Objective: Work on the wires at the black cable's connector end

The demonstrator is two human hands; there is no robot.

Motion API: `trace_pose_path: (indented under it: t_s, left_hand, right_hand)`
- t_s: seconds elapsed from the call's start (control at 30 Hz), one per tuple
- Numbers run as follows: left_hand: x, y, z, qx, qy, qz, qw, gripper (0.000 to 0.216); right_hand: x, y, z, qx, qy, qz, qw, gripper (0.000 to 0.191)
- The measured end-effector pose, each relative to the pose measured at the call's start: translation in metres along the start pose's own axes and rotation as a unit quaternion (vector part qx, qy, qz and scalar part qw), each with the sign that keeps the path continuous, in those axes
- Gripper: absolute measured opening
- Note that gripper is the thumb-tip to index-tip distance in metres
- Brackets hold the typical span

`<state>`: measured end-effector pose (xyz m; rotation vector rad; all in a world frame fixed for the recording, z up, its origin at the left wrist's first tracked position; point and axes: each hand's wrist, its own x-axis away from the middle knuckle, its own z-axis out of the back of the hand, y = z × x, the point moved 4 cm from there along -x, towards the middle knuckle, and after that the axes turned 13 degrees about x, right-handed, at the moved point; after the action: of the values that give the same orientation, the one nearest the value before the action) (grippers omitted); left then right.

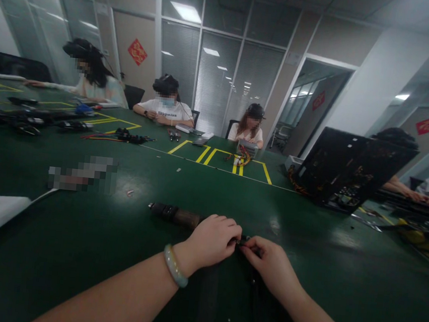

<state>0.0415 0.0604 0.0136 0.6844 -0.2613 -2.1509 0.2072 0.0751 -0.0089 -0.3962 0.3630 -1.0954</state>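
Left hand and right hand nearly meet, fingertips closed on a small dark piece.
Left fingers curled, right pinching; the piece's shape mostly hidden. Beyond the left hand, leftward: dark cylindrical tool, bare metal tip, brownish barrel, lying on the smooth green tabletop. Left wrist: polished round bangle.

Green table, yellow lines; behind, glass partition with blinds, bright light reflections; pale pillar.
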Motion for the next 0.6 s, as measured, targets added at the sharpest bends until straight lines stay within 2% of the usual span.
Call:
trace_pose_path:
  t_s: [0.2, 0.6]
  left_hand:
    - [0.0013, -0.0003, -0.0003, 0.009, -0.007, -0.014, 1.0, 0.006]
    - [-0.0002, -0.0025, -0.0066, 0.009, 0.0, -0.011, 1.0, 0.005]
  right_hand:
    - [0.0014, -0.0009, 0.0043, 0.01, 0.003, 0.017, 1.0, 0.011]
    - [0.0013, 0.0, 0.0028, -0.031, -0.023, 0.008, 0.999, 0.013]
